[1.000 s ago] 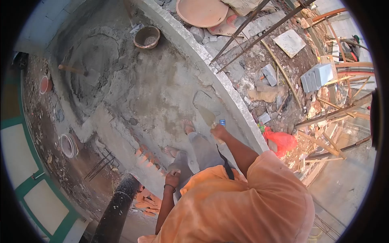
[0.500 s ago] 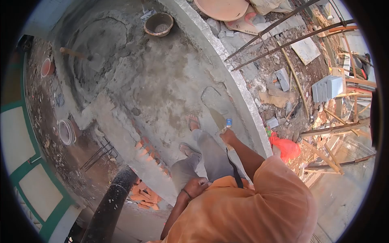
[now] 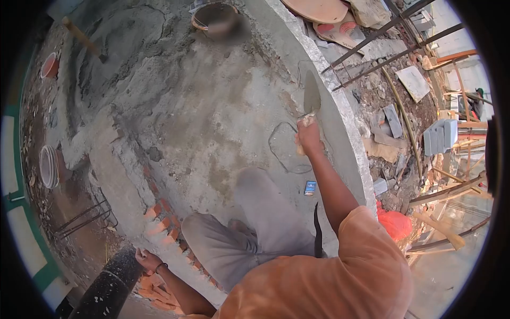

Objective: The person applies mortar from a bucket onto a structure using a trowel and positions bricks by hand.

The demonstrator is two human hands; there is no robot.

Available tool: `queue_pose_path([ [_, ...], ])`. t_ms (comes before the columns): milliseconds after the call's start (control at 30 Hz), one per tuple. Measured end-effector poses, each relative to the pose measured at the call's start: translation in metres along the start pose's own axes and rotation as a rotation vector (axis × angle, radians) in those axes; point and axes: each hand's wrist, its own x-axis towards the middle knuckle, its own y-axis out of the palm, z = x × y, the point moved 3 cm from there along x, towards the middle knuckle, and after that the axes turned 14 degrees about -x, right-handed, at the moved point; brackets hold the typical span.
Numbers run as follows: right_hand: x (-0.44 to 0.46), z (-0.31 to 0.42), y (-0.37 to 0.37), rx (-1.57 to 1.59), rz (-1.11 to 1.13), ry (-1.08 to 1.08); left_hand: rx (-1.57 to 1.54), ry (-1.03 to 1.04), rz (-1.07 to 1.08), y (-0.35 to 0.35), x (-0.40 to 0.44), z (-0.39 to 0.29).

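Observation:
My right hand [image 3: 309,137] is closed around the handle of a pointed trowel [image 3: 312,94]. The blade points away from me, beside the inner face of the grey plastered wall [image 3: 348,138]. Below this hand, a thin bent wire loop [image 3: 272,142] lies on the cement floor, with a small blue packet [image 3: 309,187] closer to my body. My left hand [image 3: 149,260] is held out low on the left, next to a thick black pipe [image 3: 109,282]. Its fingers are curled together with a pale spot at their tips; what they hold, if anything, is too small to make out.
A round bowl [image 3: 204,18] stands at the far end of the floor. Wet mortar [image 3: 133,48] lies heaped at the upper left, beside a wooden-handled tool [image 3: 82,37]. Broken brickwork [image 3: 164,223] edges the left side. Steel bars [image 3: 382,53] jut over the right wall.
My right hand has moved forward with the trowel, its blade swinging toward the right wall. The left hand has left my waist and gone out to the left. My knees are bent lower.

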Motion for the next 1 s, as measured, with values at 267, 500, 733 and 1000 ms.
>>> queue_pose_path([
  [267, 0.059, 0.102, 0.115, -0.049, 0.094, -0.364, -0.250, 0.346, -0.074, 0.141, 0.014, -0.078],
  [500, -0.023, 0.102, 0.135, -0.202, 0.206, -0.469, -0.317, 0.489, 0.044, 0.151, -0.030, -0.104],
  [733, -0.031, -0.172, 0.190, -0.375, 0.423, -0.193, -0.011, 0.369, -0.216, 0.071, -0.026, -0.019],
  [1000, 0.035, -0.133, 0.133, -0.545, 0.105, -0.227, 0.019, 0.028, 0.034, 0.076, -0.026, 0.093],
])
